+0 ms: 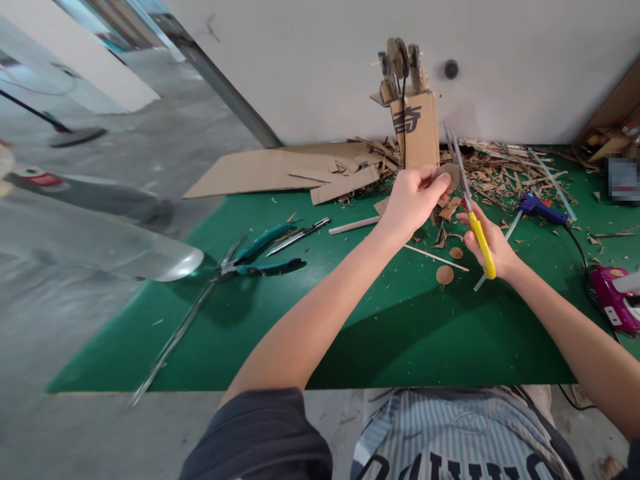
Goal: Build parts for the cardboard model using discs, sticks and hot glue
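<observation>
My left hand (413, 197) pinches a small round cardboard disc (450, 175) above the green mat (300, 320). My right hand (493, 243) grips yellow-handled scissors (470, 200); their blades point up and away, next to the disc, and stand a little apart. Two more cardboard discs (445, 274) lie on the mat just below my hands, beside a thin stick (435, 258).
A cardboard model (413, 113) stands at the back against the wall, with cardboard sheets (280, 170) and scraps around it. Green-handled pliers (260, 257) and a knife (297, 235) lie left. A blue glue gun (543, 210) and a pink device (617, 297) sit right.
</observation>
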Action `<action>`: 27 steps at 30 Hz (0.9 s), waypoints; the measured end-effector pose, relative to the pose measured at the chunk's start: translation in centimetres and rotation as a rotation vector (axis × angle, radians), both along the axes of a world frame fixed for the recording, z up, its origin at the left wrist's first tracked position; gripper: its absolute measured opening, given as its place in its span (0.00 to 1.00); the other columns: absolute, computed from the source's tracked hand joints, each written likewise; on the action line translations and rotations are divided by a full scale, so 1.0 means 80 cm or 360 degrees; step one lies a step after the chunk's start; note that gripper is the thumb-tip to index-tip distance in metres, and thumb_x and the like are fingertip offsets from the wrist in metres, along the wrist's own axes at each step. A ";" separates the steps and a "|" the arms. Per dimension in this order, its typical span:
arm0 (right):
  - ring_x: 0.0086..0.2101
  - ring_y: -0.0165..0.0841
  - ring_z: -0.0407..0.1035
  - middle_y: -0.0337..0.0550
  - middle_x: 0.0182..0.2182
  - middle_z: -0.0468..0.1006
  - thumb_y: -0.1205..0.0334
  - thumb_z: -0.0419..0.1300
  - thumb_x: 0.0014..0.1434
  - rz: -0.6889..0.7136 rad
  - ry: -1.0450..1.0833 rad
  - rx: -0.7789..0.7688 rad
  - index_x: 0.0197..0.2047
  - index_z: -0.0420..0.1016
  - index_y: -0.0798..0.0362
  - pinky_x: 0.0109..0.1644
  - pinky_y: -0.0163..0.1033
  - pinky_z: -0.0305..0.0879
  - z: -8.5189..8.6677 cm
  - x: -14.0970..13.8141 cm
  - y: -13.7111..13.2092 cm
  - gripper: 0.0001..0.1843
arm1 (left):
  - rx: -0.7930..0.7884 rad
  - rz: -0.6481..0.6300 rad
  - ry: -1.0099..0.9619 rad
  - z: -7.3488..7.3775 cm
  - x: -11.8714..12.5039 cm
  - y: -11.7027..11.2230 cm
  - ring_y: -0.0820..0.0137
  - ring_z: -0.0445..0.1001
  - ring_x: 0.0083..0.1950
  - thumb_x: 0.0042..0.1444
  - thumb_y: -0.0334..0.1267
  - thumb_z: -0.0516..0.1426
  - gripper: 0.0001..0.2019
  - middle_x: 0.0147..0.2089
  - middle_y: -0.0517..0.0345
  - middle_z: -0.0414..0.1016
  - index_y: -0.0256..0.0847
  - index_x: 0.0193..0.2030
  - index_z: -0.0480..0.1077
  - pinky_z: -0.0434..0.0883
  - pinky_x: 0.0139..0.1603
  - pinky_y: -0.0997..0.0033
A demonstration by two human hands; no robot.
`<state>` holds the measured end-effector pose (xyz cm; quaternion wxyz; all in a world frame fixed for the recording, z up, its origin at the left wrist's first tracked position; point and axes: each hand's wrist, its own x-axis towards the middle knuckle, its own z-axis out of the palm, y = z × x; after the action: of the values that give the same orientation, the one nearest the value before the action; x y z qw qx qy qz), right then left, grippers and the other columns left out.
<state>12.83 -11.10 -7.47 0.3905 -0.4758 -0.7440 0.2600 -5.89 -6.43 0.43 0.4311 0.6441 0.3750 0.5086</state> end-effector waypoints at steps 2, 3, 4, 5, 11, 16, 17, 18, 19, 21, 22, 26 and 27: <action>0.40 0.44 0.74 0.53 0.43 0.79 0.34 0.50 0.65 0.0025 -0.0003 -0.0021 0.78 0.50 0.54 0.51 0.52 0.71 0.001 0.001 0.000 0.47 | -0.0014 0.0014 -0.0002 0.001 0.000 -0.001 0.72 0.73 0.32 0.63 0.40 0.61 0.14 0.28 0.57 0.75 0.40 0.27 0.71 0.70 0.36 0.70; 0.39 0.43 0.74 0.52 0.43 0.79 0.34 0.50 0.65 0.0040 -0.0002 -0.0037 0.78 0.49 0.53 0.50 0.52 0.71 0.002 0.001 0.000 0.48 | -0.0022 0.0014 -0.0006 0.002 0.001 -0.002 0.72 0.73 0.32 0.64 0.39 0.60 0.13 0.28 0.57 0.75 0.40 0.27 0.71 0.69 0.36 0.70; 0.38 0.43 0.74 0.52 0.42 0.79 0.33 0.50 0.65 0.0058 0.0000 -0.0056 0.78 0.48 0.54 0.50 0.52 0.71 0.002 0.001 0.000 0.48 | -0.0030 0.0017 -0.0011 0.003 0.001 -0.002 0.72 0.72 0.32 0.64 0.38 0.59 0.13 0.28 0.57 0.74 0.40 0.27 0.71 0.69 0.36 0.70; 0.38 0.43 0.74 0.52 0.41 0.80 0.33 0.50 0.65 0.0077 0.0004 -0.0077 0.78 0.47 0.54 0.49 0.53 0.72 0.002 0.001 -0.001 0.49 | -0.0037 0.0023 -0.0012 0.003 0.001 -0.003 0.72 0.72 0.32 0.65 0.38 0.59 0.13 0.29 0.56 0.74 0.40 0.27 0.70 0.68 0.35 0.70; 0.40 0.43 0.76 0.52 0.45 0.79 0.33 0.52 0.66 0.0103 0.0122 -0.0140 0.77 0.48 0.49 0.46 0.51 0.73 -0.001 -0.002 -0.001 0.46 | -0.0020 0.0043 0.0072 0.005 -0.001 -0.004 0.71 0.73 0.32 0.65 0.40 0.60 0.14 0.28 0.57 0.73 0.41 0.27 0.69 0.67 0.35 0.70; 0.31 0.35 0.70 0.41 0.35 0.73 0.33 0.52 0.66 0.0153 0.0203 -0.0212 0.76 0.47 0.47 0.39 0.45 0.71 -0.004 -0.003 0.001 0.44 | -0.0048 0.0018 0.0045 0.008 0.000 -0.007 0.71 0.71 0.30 0.65 0.37 0.60 0.14 0.27 0.58 0.71 0.41 0.27 0.68 0.67 0.37 0.69; 0.31 0.35 0.69 0.40 0.34 0.71 0.32 0.52 0.66 0.0158 0.0208 -0.0208 0.76 0.47 0.46 0.38 0.45 0.71 -0.004 -0.003 0.001 0.45 | -0.0038 0.0006 0.0046 0.008 0.000 -0.007 0.71 0.71 0.30 0.65 0.36 0.59 0.14 0.27 0.59 0.71 0.41 0.27 0.68 0.67 0.37 0.69; 0.31 0.35 0.68 0.40 0.34 0.70 0.32 0.51 0.65 0.0154 0.0211 -0.0194 0.76 0.47 0.47 0.38 0.45 0.70 -0.004 -0.004 0.002 0.45 | -0.0024 -0.0006 0.0050 0.007 0.001 -0.008 0.72 0.71 0.30 0.66 0.35 0.58 0.14 0.27 0.59 0.71 0.41 0.27 0.68 0.67 0.37 0.69; 0.31 0.35 0.67 0.40 0.34 0.70 0.31 0.51 0.65 0.0146 0.0206 -0.0174 0.76 0.48 0.47 0.39 0.45 0.70 -0.004 -0.004 0.003 0.45 | -0.0007 -0.0017 0.0061 0.007 0.001 -0.008 0.72 0.71 0.30 0.66 0.34 0.57 0.14 0.27 0.59 0.71 0.41 0.27 0.68 0.67 0.36 0.69; 0.31 0.35 0.65 0.40 0.34 0.68 0.29 0.50 0.64 0.0132 0.0195 -0.0134 0.76 0.48 0.47 0.38 0.45 0.69 -0.004 -0.004 0.004 0.46 | 0.0031 -0.0032 0.0096 0.005 0.001 -0.008 0.72 0.71 0.30 0.67 0.35 0.56 0.14 0.27 0.59 0.71 0.41 0.28 0.68 0.66 0.36 0.69; 0.30 0.35 0.64 0.39 0.33 0.68 0.28 0.50 0.64 0.0130 0.0191 -0.0126 0.76 0.48 0.47 0.37 0.44 0.68 -0.004 -0.004 0.005 0.47 | 0.0048 -0.0033 0.0115 0.004 0.001 -0.008 0.72 0.71 0.30 0.67 0.36 0.57 0.14 0.26 0.59 0.70 0.41 0.28 0.68 0.66 0.35 0.69; 0.30 0.34 0.63 0.37 0.32 0.66 0.29 0.49 0.65 0.0150 0.0183 -0.0137 0.75 0.47 0.49 0.36 0.43 0.65 -0.007 -0.003 0.008 0.47 | 0.0072 -0.0033 0.0129 0.001 0.000 -0.006 0.71 0.72 0.31 0.67 0.40 0.58 0.14 0.28 0.59 0.71 0.42 0.28 0.68 0.67 0.35 0.69; 0.30 0.33 0.62 0.37 0.32 0.66 0.29 0.49 0.65 0.0156 0.0176 -0.0140 0.75 0.47 0.49 0.36 0.43 0.65 -0.008 -0.002 0.008 0.46 | 0.0065 -0.0034 0.0129 0.000 0.000 -0.006 0.71 0.73 0.31 0.66 0.41 0.58 0.14 0.28 0.59 0.71 0.42 0.28 0.68 0.68 0.36 0.69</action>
<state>12.64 -10.43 -8.10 0.3965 -0.4404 -0.7315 0.3372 -5.89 -6.90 0.45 0.4077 0.6767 0.3748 0.4851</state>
